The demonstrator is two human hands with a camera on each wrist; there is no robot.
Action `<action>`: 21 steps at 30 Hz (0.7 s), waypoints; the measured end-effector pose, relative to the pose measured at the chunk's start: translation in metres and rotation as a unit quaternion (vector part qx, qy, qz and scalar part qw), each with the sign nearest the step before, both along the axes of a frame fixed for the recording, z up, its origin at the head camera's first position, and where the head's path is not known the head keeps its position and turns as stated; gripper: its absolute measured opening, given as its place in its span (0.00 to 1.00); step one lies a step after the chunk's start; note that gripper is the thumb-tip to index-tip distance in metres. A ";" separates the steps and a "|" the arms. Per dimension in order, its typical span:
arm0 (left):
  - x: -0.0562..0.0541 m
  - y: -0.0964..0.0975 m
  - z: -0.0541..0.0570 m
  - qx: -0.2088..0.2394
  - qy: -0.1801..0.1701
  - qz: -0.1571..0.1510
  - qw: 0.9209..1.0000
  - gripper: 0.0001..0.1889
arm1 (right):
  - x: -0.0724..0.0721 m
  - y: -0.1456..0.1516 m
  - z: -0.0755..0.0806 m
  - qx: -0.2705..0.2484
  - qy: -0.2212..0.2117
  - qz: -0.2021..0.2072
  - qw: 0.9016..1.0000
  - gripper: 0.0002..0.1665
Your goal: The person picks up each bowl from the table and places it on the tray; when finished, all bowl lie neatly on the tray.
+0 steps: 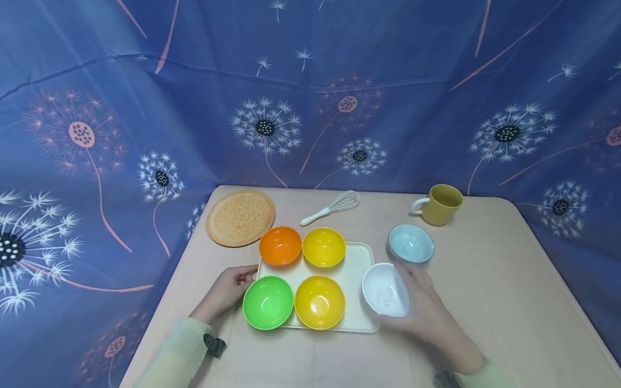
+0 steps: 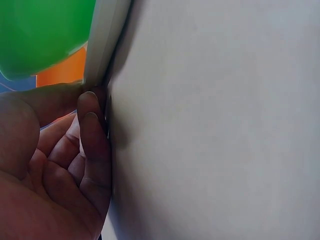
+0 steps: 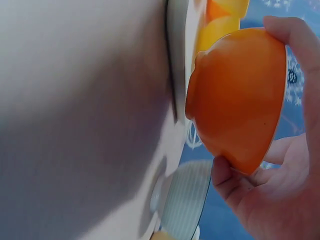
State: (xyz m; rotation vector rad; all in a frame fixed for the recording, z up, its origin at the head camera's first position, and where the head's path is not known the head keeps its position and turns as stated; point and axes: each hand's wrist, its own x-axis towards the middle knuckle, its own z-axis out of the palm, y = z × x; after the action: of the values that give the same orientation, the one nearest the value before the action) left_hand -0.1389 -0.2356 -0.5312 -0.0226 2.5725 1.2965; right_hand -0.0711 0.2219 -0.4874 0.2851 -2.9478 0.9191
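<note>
My right hand (image 1: 419, 304) holds a bowl (image 1: 385, 289), white inside and orange outside, over the right side of a white tray (image 1: 358, 269). In the right wrist view its thumb and fingers span the orange bowl (image 3: 240, 100) from rim to side, and its base faces the tray edge. The left hand (image 1: 232, 288) pinches the tray's left edge; thumb and fingertips meet at the rim (image 2: 102, 45) in the left wrist view. On the tray stand an orange bowl (image 1: 280, 246), two yellow bowls (image 1: 324, 247) and a green bowl (image 1: 268, 303).
A light blue bowl (image 1: 411, 244) stands just beyond the right hand. Behind it is a mustard mug (image 1: 440, 205) with a white handle. A whisk (image 1: 332, 207) and a round, pastry-patterned mat (image 1: 241, 217) lie at the back. A dandelion-print cloth (image 1: 310, 134) hangs behind the table.
</note>
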 end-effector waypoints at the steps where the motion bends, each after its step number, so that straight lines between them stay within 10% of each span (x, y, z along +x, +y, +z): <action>1: 0.000 0.000 0.000 -0.002 0.000 0.000 1.000 0.23 | 0.000 -0.004 0.000 -0.001 -0.007 0.001 1.000 0.73; 21: -0.001 -0.003 -0.002 0.040 -0.007 0.005 0.999 0.25 | 0.008 -0.040 -0.018 0.018 -0.019 0.032 0.999 0.75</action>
State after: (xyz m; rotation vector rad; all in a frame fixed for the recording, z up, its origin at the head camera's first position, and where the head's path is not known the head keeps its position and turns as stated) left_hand -0.1397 -0.2383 -0.5329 -0.0289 2.5098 1.3956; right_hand -0.0634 0.1823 -0.5052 0.3694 -3.0090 0.8872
